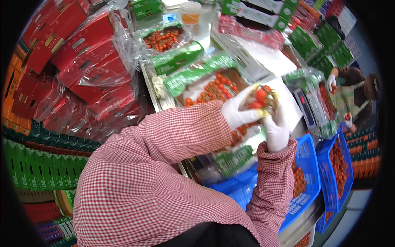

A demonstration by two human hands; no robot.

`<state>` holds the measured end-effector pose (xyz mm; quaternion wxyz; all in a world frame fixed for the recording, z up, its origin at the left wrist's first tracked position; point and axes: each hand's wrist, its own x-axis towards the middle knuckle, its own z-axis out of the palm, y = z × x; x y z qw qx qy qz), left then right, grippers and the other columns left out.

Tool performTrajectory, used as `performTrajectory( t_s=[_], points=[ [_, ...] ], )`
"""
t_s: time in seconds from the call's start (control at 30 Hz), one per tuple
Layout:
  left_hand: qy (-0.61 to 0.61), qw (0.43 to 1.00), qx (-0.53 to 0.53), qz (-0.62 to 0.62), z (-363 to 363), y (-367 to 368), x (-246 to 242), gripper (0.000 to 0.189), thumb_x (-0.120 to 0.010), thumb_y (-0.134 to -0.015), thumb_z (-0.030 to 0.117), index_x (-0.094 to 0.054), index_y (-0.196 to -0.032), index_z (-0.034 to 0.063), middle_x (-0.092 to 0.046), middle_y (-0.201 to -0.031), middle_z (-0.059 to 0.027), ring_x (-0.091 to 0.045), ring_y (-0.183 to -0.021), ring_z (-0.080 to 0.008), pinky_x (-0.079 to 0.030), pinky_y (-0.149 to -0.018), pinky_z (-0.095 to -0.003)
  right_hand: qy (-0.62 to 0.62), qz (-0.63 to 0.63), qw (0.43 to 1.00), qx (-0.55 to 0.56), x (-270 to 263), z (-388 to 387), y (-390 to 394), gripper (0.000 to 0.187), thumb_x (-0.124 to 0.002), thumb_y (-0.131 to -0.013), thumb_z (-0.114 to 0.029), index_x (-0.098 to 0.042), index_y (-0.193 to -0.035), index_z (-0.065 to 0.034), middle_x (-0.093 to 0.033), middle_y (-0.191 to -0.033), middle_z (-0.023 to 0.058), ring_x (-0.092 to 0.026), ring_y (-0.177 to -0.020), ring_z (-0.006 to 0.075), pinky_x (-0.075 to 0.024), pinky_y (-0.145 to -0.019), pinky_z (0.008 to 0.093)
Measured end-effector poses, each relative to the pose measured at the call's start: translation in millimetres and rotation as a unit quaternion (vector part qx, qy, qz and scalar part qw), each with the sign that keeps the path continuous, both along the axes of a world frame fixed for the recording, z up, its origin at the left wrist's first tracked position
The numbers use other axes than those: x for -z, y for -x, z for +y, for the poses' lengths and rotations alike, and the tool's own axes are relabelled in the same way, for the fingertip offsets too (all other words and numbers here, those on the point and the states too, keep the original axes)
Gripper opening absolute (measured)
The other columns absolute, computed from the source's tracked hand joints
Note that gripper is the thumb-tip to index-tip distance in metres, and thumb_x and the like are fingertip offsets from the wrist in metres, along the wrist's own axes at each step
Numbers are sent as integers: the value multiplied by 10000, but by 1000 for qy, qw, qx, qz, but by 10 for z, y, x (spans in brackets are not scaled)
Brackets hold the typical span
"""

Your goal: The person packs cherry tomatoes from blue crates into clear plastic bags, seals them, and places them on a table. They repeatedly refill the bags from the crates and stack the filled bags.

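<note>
Both my hands wear white gloves with yellow-stained fingertips and hold a small bunch of red cherry tomatoes [262,95] between them. My left hand [239,108] grips the bunch from the left, its thumb below. Curled round the right side is my right hand [277,126], fingertips near the stems. Beneath them lies an open green cardboard box [200,72] with a plastic liner, holding more cherry tomatoes on the vine [216,89]. My hands and left sleeve hide part of that box.
Blue plastic crates [313,166] of tomatoes stand at the right. A scale [305,106] sits beyond the white sheet [288,95]. Another person [351,92] handles tomatoes at far right. Stacked red boxes [92,58] crowd the left; another tomato box [163,40] is behind, near a plastic tub [190,14].
</note>
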<state>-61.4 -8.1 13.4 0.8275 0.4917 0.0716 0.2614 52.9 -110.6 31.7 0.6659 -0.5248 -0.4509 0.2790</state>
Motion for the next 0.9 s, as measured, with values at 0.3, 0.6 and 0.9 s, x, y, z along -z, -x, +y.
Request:
performTrajectory(
  t_s=[0.3,0.6,0.9],
  points=[
    [109,978,-180,15,3612,305,534,338,-629,-780,90,-501,-1079,1,-621,-901,-130,-646,-759,-251,-576,-637,-432,111,-93,977,154,182,916,164,602,-556,-853,15,-300,-1397,-13,-521,-1197,161,-570,-954,168,-454,-835,259],
    [-106,748,-488,438,6311,386,2008,730,-725,-747,196,-340,-1348,42,-498,-1287,-204,-532,-1134,-292,-474,-910,-407,246,-20,888,388,555,66,-60,509,-465,-863,-8,-366,-1361,12,-551,-1084,118,-532,-773,115,-446,-702,210],
    [-650,414,-284,571,6159,366,2153,713,-609,-806,345,-257,-1410,200,-284,-1436,-74,-271,-1329,-286,-275,-1049,-494,336,-20,824,457,550,-85,-32,473,-444,-899,-18,-367,-1365,1,-542,-1085,109,-511,-754,97,-430,-705,210]
  ],
)
